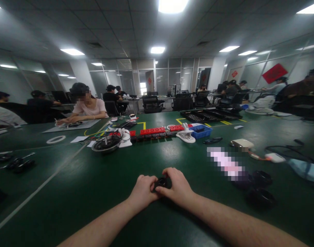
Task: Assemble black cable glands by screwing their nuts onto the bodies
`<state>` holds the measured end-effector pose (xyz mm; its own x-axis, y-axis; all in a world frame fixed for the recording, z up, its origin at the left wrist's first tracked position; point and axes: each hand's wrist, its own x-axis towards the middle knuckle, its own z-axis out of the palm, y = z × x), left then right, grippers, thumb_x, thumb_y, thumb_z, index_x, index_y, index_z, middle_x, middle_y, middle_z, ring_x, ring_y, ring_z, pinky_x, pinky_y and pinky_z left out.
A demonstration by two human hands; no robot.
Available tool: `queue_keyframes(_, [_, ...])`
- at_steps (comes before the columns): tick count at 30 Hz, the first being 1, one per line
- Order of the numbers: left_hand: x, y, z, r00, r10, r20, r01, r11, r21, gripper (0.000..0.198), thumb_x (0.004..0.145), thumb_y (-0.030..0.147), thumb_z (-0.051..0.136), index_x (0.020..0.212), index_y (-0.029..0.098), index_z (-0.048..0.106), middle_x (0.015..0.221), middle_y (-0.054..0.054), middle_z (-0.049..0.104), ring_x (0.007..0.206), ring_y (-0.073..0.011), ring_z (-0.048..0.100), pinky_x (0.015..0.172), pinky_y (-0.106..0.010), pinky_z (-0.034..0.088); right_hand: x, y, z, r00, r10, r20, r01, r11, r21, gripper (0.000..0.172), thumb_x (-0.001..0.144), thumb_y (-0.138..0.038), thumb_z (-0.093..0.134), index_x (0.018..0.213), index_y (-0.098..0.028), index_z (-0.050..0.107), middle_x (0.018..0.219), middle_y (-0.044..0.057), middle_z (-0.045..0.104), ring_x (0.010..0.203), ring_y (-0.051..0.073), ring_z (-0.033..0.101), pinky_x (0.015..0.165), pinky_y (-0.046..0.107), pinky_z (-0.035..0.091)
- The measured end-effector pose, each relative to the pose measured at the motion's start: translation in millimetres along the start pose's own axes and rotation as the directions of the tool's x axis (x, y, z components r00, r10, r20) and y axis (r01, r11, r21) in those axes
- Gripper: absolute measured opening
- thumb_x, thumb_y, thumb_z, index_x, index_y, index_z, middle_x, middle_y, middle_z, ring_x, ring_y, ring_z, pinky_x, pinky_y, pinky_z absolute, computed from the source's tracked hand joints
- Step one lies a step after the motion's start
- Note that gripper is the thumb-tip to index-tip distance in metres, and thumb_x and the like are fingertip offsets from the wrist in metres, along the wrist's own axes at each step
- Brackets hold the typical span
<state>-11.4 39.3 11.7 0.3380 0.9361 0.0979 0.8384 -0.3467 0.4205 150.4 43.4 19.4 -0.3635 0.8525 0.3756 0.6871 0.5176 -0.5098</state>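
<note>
A small black part with a round opening (161,183) is held between my two hands, low over the green table (100,185). On its left side, my left hand (144,188) is closed with the fingers curled against it. My right hand (178,185) grips it from the right, thumb in front and fingers behind. What kind of part it is I cannot make out, and its underside is hidden by my fingers. Several black round parts (261,198) of a similar dark finish lie on the table to the right of my hands.
Red power strips (153,131) run across the table ahead, beside a blue bin (202,131), a white clip (186,135) and a round dish (105,144). Black tools (19,163) lie at left. A person (88,106) works across the table. Cables and a white box (241,144) are at right.
</note>
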Motion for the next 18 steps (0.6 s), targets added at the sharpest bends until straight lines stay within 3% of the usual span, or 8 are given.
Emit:
queue_keyframes(6, [-0.8, 1.6, -2.0, 1.0, -0.001, 0.006, 0.001, 1.0, -0.02, 0.024, 0.065, 0.038, 0.056, 0.059, 0.019, 0.042, 0.059, 0.005, 0.047, 0.06, -0.0134, 0.044, 0.063, -0.025, 0.03, 1.4, -1.9, -1.2, 0.999, -0.045, 0.013, 0.045, 0.998, -0.048, 0.027, 0.064, -0.036, 0.067, 0.076, -0.018, 0.051, 0.076, 0.001, 0.053, 0.074, 0.017, 0.047, 0.065, 0.03, 0.035])
queue_keyframes(18, [-0.3, 2.5, -2.3, 1.0, 0.003, -0.001, -0.003, 1.0, -0.017, 0.022, 0.064, 0.033, 0.055, 0.057, 0.019, 0.041, 0.058, 0.005, 0.046, 0.059, -0.0129, 0.043, 0.064, -0.025, 0.03, 0.6, -1.2, -0.3, 0.995, -0.099, 0.002, 0.099, 0.995, -0.026, 0.021, 0.066, -0.028, 0.065, 0.077, -0.018, 0.051, 0.077, 0.001, 0.053, 0.076, 0.017, 0.046, 0.069, 0.03, 0.036])
